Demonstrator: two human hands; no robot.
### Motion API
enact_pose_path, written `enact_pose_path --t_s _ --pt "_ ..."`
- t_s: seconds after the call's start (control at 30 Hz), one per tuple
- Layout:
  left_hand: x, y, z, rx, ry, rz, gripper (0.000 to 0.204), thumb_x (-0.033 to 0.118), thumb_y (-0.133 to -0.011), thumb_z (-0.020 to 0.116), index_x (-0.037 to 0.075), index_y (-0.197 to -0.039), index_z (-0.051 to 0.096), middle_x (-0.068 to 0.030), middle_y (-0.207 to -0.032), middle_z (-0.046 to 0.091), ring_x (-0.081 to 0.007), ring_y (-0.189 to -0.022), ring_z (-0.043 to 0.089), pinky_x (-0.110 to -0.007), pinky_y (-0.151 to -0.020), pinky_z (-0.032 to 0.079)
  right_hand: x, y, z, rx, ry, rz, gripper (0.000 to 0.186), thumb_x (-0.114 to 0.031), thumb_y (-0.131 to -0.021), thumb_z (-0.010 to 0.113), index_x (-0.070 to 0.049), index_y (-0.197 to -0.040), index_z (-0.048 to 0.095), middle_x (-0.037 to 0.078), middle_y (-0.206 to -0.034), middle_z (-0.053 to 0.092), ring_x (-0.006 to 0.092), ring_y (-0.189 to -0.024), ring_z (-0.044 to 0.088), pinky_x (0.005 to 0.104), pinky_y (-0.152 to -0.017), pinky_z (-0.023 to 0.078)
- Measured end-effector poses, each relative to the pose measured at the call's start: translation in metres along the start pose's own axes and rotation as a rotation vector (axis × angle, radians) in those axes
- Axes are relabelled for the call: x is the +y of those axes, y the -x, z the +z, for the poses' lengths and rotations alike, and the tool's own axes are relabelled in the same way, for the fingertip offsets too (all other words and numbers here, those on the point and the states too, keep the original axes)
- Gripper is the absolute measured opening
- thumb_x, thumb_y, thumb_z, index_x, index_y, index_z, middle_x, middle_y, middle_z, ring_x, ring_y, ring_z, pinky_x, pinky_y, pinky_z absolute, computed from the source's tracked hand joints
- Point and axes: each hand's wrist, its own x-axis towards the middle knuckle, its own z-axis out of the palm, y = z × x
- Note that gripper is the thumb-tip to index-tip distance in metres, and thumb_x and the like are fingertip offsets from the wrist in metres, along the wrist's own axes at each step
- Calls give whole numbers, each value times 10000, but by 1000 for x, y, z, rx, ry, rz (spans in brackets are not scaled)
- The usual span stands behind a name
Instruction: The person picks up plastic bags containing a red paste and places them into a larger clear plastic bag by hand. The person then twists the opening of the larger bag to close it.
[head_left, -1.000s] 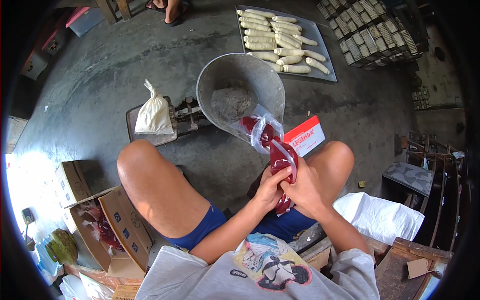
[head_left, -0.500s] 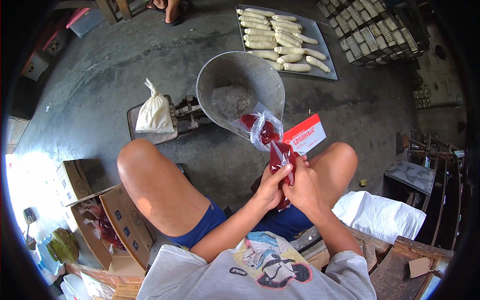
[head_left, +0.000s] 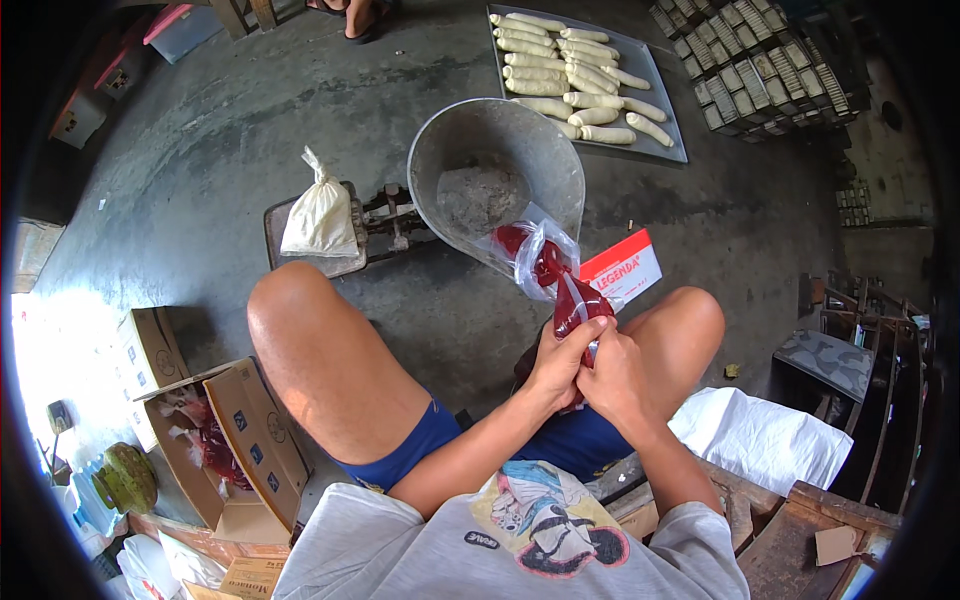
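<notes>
My left hand [head_left: 560, 360] and my right hand [head_left: 612, 370] are closed together round a clear plastic bag of red filling [head_left: 580, 306], held between my knees. At its upper end, a twisted loop of clear plastic with more red filling [head_left: 530, 248] lies over the lip of a large grey metal scoop [head_left: 440, 165], whose bottom has pale residue. Just right of it is a red and white flat box [head_left: 635, 275]. What is under my hands is mostly hidden.
A tied white bag [head_left: 315, 225] sits on a scale platform [head_left: 280, 245]. Behind are a tray of dough rolls [head_left: 670, 140], stacked tins [head_left: 745, 80] and a person's foot [head_left: 360, 22]. Cardboard boxes [head_left: 250, 450] stand left; a white sack [head_left: 770, 440] and wooden frames [head_left: 840, 515] lie right.
My hands stay on the bag but have shifted slightly right and changed their squeeze, the bag's upper part bulging. The scene has shifted slightly rightward in view.
</notes>
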Motion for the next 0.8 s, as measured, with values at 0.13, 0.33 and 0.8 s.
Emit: enact_pose_path --t_s 0.13,0.33,0.8 --pt "7 4 4 -75 -74 59 346 169 -870 724 15 -1142 576 -58 -1037 646 -121 -924 609 -292 -803 509 13 -2 5 88 -220 -49 374 -88 -738 662 55 -1060 539 261 -819 669 440 -784 666 484 -691 533" --pt "14 25 4 -166 -653 300 526 163 -912 665 -38 -1340 435 -126 -1247 567 -168 -1129 559 -307 -967 456 21 8 16 208 -699 -43 367 -39 -758 660 26 -1112 588 153 -920 695 241 -870 691 344 -775 529" --pt "59 31 -49 521 -1682 744 749 19 -850 585 108 -1522 267 -136 -784 613 -288 -661 626 -416 -602 495 27 8 3 374 -823 -209 431 -3 -764 766 23 -1150 577 89 -1034 664 154 -946 632 296 -861 496"
